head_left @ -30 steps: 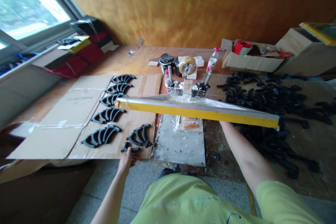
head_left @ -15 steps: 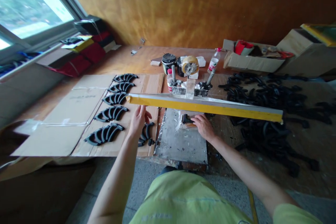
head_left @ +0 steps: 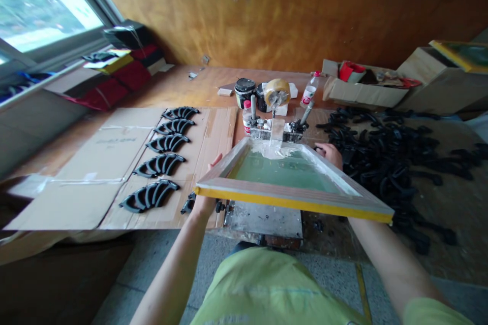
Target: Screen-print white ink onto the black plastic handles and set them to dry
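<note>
A screen frame [head_left: 293, 202] with a yellow front edge and a green mesh is hinged on a metal clamp [head_left: 295, 134], its front raised above a grey metal plate [head_left: 263, 218]. My left hand [head_left: 209, 200] is at the left side of the frame, partly hidden by it; a thumb or finger shows above the edge. Beyond the frame's right side, my right hand [head_left: 330, 155] has curled fingers beside the pile of black curved parts [head_left: 377, 147]. What its fingers hold, if anything, is too small to tell.
Rows of black curved parts [head_left: 152, 196] lie on cardboard [head_left: 84, 162] at the left. Behind the clamp stand a black tub [head_left: 245, 92], a tape roll [head_left: 277, 93] and bottles [head_left: 310, 89]. An open carton [head_left: 366, 92] is at the back right.
The front of the screen frame has come down, showing its mesh. My right hand has moved right, from the plate to the black pile. My left hand is lower, now beside the frame.
</note>
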### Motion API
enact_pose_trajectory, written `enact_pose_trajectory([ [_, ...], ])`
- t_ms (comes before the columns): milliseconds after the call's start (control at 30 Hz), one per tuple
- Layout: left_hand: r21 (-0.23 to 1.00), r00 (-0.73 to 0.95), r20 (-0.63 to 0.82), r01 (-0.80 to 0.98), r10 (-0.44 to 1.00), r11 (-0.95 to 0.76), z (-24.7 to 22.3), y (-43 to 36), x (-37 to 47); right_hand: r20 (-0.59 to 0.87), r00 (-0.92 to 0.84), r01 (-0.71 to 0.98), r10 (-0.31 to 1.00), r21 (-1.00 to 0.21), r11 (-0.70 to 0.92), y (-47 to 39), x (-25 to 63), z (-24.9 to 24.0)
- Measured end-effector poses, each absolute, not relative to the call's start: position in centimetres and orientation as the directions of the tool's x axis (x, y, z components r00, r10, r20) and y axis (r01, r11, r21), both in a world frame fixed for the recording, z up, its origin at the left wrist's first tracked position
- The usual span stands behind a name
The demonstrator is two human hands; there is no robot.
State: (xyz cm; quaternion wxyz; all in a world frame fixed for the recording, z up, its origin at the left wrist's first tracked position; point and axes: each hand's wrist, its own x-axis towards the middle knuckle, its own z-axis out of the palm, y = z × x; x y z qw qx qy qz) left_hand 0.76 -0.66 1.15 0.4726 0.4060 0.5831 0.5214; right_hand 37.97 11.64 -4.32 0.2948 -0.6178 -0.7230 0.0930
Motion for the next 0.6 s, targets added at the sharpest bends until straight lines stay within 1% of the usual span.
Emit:
enact_pose_trajectory([
  [67, 0.992, -0.177, -0.107, -0.087, 0.978, 0.093, 2.0, 0.0, 1.3, 0.373, 0.038, 0.768, 0.927, -0.605, 0.212, 14.4, 38.0, -3.0],
  [133, 0.987, -0.116, -0.059, -0.154, 0.992, 0.04, 3.6, 1.3, 2.1, 0.408, 0.034, 0.689, 0.912, -0.671, 0.275, 16.3, 37.8, -1.8],
  [233, 0.986, -0.057, 0.01, -0.164, 0.998, -0.019, 6.3, 3.0, 3.0, 0.394, -0.094, 0.655, 0.914, -0.667, 0.355, 17.3, 37.7, -0.6],
  [333, 0.994, -0.033, 0.014, -0.111, 0.999, -0.018, 7.6, 3.7, 2.9, 0.377, -0.199, 0.663, 0.904, -0.628, 0.408, 17.0, 37.5, -0.1],
  [400, 0.994, -0.025, -0.045, -0.101, 0.999, 0.042, 7.4, 3.2, 2.3, 0.388, -0.199, 0.667, 0.9, -0.619, 0.414, 16.8, 37.0, 0.1],
  [500, 0.969, 0.009, -0.244, -0.043, 0.97, 0.244, 5.6, 1.3, 1.3, 0.412, -0.21, 0.68, 0.887, -0.59, 0.435, 16.6, 34.9, 0.2],
  [533, 0.954, 0.023, -0.3, -0.008, 0.954, 0.3, 4.6, 0.5, 1.0, 0.428, -0.23, 0.693, 0.874, -0.558, 0.456, 16.5, 33.9, 0.2],
  [600, 0.936, 0.044, -0.351, 0.057, 0.935, 0.348, 1.9, -1.0, 0.6, 0.46, -0.29, 0.736, 0.839, -0.454, 0.503, 16.2, 31.7, 0.1],
])
